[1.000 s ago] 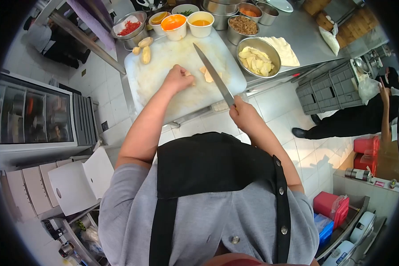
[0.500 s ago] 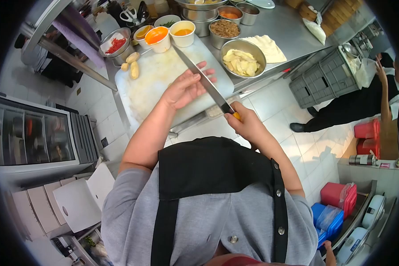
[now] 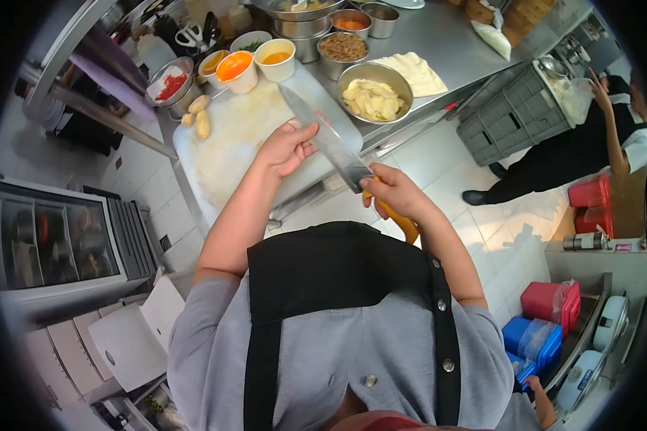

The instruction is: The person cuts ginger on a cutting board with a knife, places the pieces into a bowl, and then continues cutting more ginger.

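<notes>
A kitchen knife (image 3: 327, 136) is held over the front right of the white cutting board (image 3: 233, 144), its blade pointing away and its broad face showing. My right hand (image 3: 395, 190) is closed round its yellow handle. My left hand (image 3: 284, 149) has its thumb at the blade's edge and its fingers curled, partly hidden behind the blade. Peeled ginger pieces (image 3: 199, 118) lie at the board's left side. A steel bowl of pale sliced ginger (image 3: 372, 99) stands to the right of the board.
Paper cups of orange sauce (image 3: 236, 72) and yellow liquid (image 3: 274, 61) stand at the board's back edge. Behind are a bowl of red shreds (image 3: 171, 86), a pot of brown mince (image 3: 343, 47) and folded dough sheets (image 3: 413, 75). A co-worker (image 3: 553, 154) stands at right by a grey crate (image 3: 514, 115).
The knife has turned so more of its blade face and yellow handle show. My left fingers, spread behind the blade before, have curled in with the thumb at the blade.
</notes>
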### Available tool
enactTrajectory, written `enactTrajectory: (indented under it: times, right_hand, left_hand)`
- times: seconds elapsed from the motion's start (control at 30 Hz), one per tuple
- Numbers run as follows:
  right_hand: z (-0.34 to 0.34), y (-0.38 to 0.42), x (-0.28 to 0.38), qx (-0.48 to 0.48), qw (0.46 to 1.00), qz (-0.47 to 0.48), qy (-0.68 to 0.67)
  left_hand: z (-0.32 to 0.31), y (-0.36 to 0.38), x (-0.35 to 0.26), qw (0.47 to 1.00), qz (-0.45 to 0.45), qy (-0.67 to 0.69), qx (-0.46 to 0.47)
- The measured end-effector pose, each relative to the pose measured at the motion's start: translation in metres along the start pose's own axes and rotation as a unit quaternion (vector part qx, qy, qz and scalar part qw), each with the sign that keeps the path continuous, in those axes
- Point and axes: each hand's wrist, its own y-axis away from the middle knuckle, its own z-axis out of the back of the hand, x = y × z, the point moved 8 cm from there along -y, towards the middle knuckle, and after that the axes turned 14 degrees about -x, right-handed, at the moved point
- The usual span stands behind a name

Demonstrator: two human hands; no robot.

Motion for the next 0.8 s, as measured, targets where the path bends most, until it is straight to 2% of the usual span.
enactTrajectory:
  times: [0.1,0.17,0.2,0.3,0.43,0.6,0.73,0.8]
  right_hand:
    - [0.012,0.004,-0.008,-0.013,1.000,-0.012,0.025]
    - [0.023,0.005,-0.020,-0.045,0.998,-0.033,0.018]
    - [0.029,0.005,-0.026,-0.063,0.997,-0.044,0.016]
    - [0.031,-0.002,-0.043,-0.057,0.995,-0.082,0.016]
    - [0.010,-0.014,-0.053,-0.026,0.995,-0.101,0.004]
    - [-0.028,-0.035,-0.057,0.072,0.992,-0.108,0.007]
    - [-0.042,-0.041,-0.044,0.083,0.992,-0.088,0.024]
    - [-0.037,-0.037,-0.034,0.068,0.995,-0.071,0.024]
  left_hand:
    - [0.030,-0.026,-0.003,0.998,-0.037,0.036,-0.033]
    - [0.047,-0.022,-0.023,0.977,-0.141,0.016,-0.157]
    - [0.051,-0.017,-0.031,0.957,-0.192,0.006,-0.217]
    - [0.050,-0.010,-0.031,0.873,-0.310,-0.198,-0.319]
    - [0.041,-0.011,-0.006,0.752,-0.404,-0.366,-0.371]
    - [0.029,-0.017,0.013,0.688,-0.401,-0.482,-0.365]
    - [0.022,-0.015,0.012,0.648,-0.406,-0.515,-0.387]
    - [0.018,-0.015,0.009,0.658,-0.420,-0.502,-0.373]
